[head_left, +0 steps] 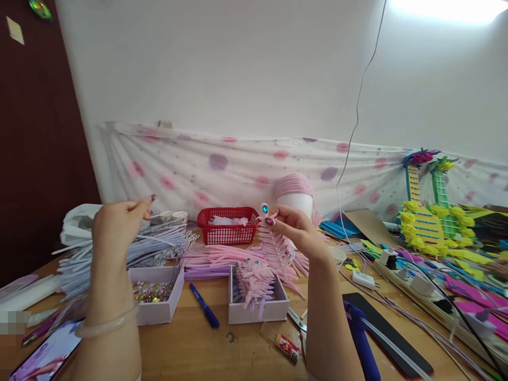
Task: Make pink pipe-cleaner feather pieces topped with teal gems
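My right hand (291, 225) pinches the top of a pink feather-like piece (278, 251) with a blue gem and small pearls; it hangs down above the white box (257, 315). More pink pieces (254, 283) are heaped in that box. On the left my left hand (125, 217) is raised with thumb and fingertips pressed together; what they hold, if anything, is too small to make out. Below it sits a second white box (159, 312) with gold and coloured gems (153, 292).
A red basket (228, 234) stands at the back, behind pink and purple strips (222, 256). Silver-grey strips lie left. A blue marker (204, 306), scissors (297, 320), a blue glue gun (361, 338) and a power strip (416, 301) lie about the table.
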Demonstrator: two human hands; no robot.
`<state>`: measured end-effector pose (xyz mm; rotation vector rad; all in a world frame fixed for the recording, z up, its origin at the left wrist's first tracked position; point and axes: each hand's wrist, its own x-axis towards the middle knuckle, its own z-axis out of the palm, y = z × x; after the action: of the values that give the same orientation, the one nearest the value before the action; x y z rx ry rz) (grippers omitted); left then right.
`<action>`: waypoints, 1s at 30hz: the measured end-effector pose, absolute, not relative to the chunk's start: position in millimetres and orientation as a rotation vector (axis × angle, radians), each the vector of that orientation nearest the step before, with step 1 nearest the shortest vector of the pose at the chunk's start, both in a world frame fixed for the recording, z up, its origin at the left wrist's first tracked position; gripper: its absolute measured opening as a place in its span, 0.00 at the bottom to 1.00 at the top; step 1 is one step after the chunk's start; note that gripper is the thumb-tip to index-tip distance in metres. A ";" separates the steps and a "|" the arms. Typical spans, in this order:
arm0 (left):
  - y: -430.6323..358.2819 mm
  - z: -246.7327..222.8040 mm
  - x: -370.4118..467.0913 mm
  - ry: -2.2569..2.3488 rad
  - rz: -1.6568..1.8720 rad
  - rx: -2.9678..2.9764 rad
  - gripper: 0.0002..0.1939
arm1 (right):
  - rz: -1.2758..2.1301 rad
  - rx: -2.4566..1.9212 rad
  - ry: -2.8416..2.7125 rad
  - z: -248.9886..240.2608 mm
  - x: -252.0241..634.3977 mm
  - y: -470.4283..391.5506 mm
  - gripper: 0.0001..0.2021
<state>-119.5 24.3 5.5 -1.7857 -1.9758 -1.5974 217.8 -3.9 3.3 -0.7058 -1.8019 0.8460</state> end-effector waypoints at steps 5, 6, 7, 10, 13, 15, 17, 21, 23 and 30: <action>14.2 11.4 -88.9 -1.832 -1.733 -1.750 0.27 | 0.875 -0.726 -1.806 2.8 214.1 -4.0 0.15; 11.7 12.4 -79.4 -1.751 -1.936 -1.911 0.25 | 0.876 -0.729 -1.807 2.9 213.1 -4.1 0.15; 9.1 12.8 -69.1 -1.659 -2.131 -2.041 0.22 | 0.879 -0.729 -1.805 2.9 212.1 -4.3 0.16; 1.3 10.1 -35.1 -1.420 -2.255 -2.620 0.13 | 0.888 -0.716 -1.802 3.1 209.7 -4.5 0.16; -4.6 4.3 -3.5 -1.371 -2.112 -3.035 0.13 | 0.893 -0.693 -1.817 3.1 208.4 -4.7 0.15; -5.6 0.6 11.1 -1.387 -2.159 -3.101 0.13 | 0.902 -0.667 -1.828 2.8 207.9 -4.9 0.15; -4.4 -2.0 18.9 -1.423 -2.220 -3.071 0.10 | 0.903 -0.635 -1.835 2.3 207.2 -4.7 0.13; -0.1 -4.0 19.6 -1.456 -2.265 -3.014 0.09 | 0.867 -0.623 -1.853 1.2 205.3 -3.6 0.13; 1.6 -4.2 16.5 -1.460 -2.214 -3.008 0.09 | 0.859 -0.648 -1.859 1.2 204.7 -3.7 0.14; 4.9 3.1 -15.0 -1.418 -1.930 -2.817 0.09 | 0.783 -0.707 -1.787 5.4 217.1 -8.4 0.17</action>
<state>-15.0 4.9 3.1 -2.8169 -1.4180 -1.9298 217.1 -8.4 5.4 -0.7070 -1.7874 0.7834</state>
